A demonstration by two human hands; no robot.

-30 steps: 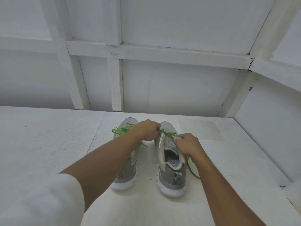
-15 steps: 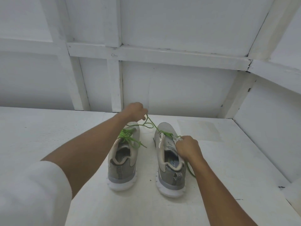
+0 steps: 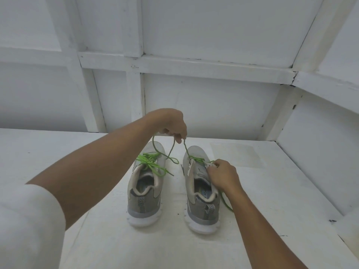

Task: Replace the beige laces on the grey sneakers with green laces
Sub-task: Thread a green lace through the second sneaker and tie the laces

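Pinches a green lace (image 3: 186,149) with the left hand (image 3: 171,123), raised above the toes of both grey sneakers; one strand down to the front eyelets of the right sneaker (image 3: 202,200), a slack loop dangling between the shoes. Grips the right sneaker's upper by the eyelets with the right hand (image 3: 221,174), fingers curled. Far end of that lace trailing on the white table (image 3: 272,191) under the right wrist. Just beside, heel nearest the camera: left sneaker (image 3: 144,193), threaded with a second green lace (image 3: 149,160), loose ends across its opening.

Single head view, looking forward-down, close over white table (image 3: 252,191).
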